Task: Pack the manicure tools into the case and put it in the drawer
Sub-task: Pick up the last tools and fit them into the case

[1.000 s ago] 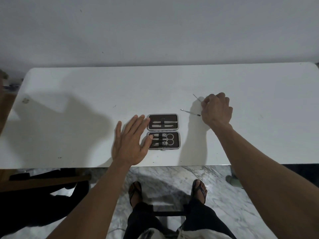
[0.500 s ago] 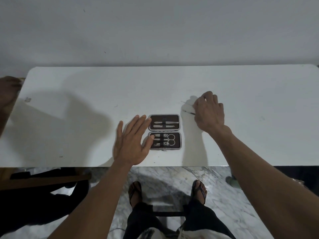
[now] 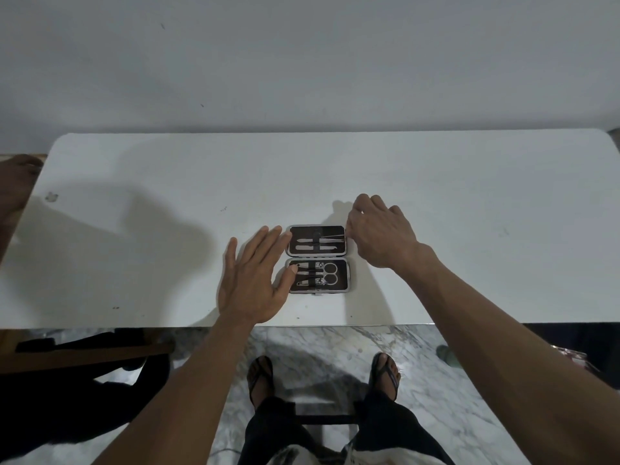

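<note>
A small manicure case (image 3: pixel 348 276) lies open and flat near the front middle of the white table (image 3: pixel 469 203). Its dark lining holds scissors, clippers and other small steel tools under elastic bands. My left hand (image 3: pixel 253 278) rests flat beside the case's left edge, fingers spread, thumb touching the lower half. My right hand (image 3: pixel 379 229) hovers at the upper half's right edge, fingers pinched on a thin metal tool (image 3: pixel 332 235) whose tip reaches over the upper lining. No drawer is visible.
Another person's hand (image 3: pixel 16 182) rests at the table's far left edge. A wall runs behind the table. Below the front edge I see a marble floor, my feet in sandals and a dark wooden piece at the left.
My right hand picked the thin tools off the table to the right and carried them leftward to the case's upper half. My left hand stayed put.
</note>
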